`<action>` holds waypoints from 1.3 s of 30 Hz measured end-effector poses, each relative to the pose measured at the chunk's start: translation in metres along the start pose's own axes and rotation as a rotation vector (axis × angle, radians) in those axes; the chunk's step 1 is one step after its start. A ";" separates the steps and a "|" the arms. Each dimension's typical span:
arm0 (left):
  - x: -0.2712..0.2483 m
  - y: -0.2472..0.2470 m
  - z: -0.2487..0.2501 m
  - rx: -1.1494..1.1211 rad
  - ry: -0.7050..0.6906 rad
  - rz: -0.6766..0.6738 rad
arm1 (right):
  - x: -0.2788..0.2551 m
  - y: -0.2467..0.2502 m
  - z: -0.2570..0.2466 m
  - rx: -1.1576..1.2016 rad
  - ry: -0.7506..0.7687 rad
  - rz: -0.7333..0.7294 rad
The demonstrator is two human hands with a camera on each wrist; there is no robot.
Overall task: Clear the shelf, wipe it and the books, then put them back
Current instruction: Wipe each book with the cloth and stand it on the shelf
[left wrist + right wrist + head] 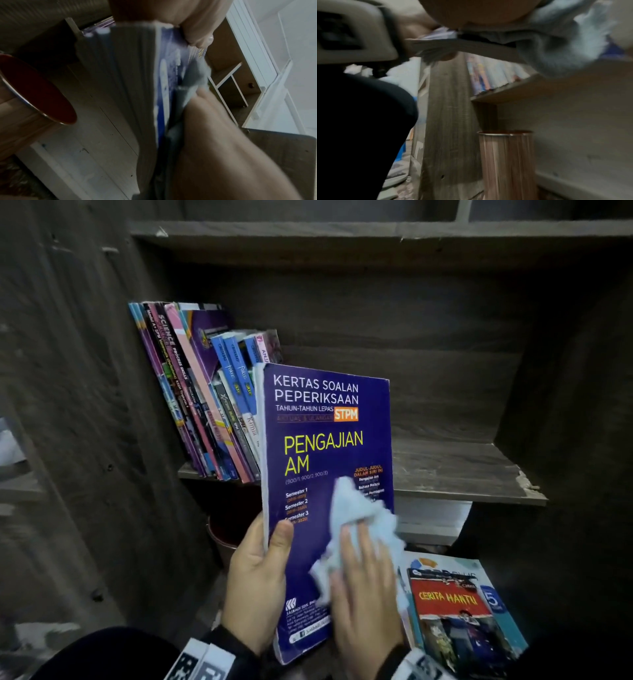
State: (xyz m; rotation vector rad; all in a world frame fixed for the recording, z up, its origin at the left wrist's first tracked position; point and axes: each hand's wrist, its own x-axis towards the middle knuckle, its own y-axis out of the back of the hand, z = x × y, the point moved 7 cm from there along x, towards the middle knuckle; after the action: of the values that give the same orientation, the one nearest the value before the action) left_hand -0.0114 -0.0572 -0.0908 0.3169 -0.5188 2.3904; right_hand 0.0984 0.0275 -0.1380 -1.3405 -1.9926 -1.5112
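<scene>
From the head view, your left hand (255, 580) holds the blue book (329, 474) upright in front of the shelf (455, 470), thumb clamped over the front cover near the spine edge and the other fingers hidden behind it. Your right hand (364, 587) lies flat on the lower part of the cover, fingers straight and close together, pressing a pale crumpled cloth (356, 518) against it. On the shelf board, a row of books (205, 398) leans against the left wall. Below and to the right lies a pile topped by a red-covered book (455, 607). A copper-coloured bin (219, 539) stands under the shelf at the left.

From the left wrist view, your left thumb (197, 33) sits on the blue book's (163, 81) cover, the page edges facing the camera. Your right hand (223, 148) presses the cloth (197, 75) to the cover. The bin (34, 94) is at the left.

From the right wrist view, blurred, the cloth (556, 47) bunches under your palm on the book. The row of books (488, 73) stands on the shelf (513, 89), the bin (506, 162) below it.
</scene>
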 end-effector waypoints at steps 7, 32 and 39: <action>-0.016 -0.025 -0.010 0.153 0.041 -0.270 | 0.041 0.046 0.011 0.043 0.041 0.200; 0.083 -0.025 0.002 -0.043 0.099 -0.333 | 0.044 0.082 0.057 1.185 -0.755 -0.330; 0.142 -0.026 -0.015 0.337 -0.016 -0.375 | 0.068 0.101 0.050 0.748 -0.687 0.076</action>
State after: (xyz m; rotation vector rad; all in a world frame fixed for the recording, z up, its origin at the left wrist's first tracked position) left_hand -0.1021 0.0468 -0.0471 0.5314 -0.0486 2.1000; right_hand 0.1587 0.1053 -0.0504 -1.6410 -2.4597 -0.1550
